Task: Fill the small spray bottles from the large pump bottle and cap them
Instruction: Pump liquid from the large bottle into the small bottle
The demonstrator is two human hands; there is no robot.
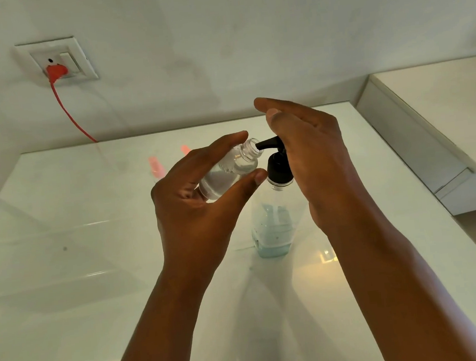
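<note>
My left hand (pixel 201 200) grips a small clear spray bottle (pixel 230 171), uncapped and tilted, its open neck right at the black nozzle of the large pump bottle (pixel 273 220). The pump bottle stands upright on the white table (pixel 64 253) with a little bluish liquid at its bottom. My right hand (pixel 312 156) lies over the black pump head (pixel 278 162), fingers straight, palm pressing on top. The small bottle holds some clear liquid. No cap is in sight.
Two pale pink objects (pixel 156 166) lie blurred on the table behind my left hand. A red plug and cord (pixel 57 72) hang from a wall socket at the back left. A white ledge (pixel 427 123) runs along the table's right side.
</note>
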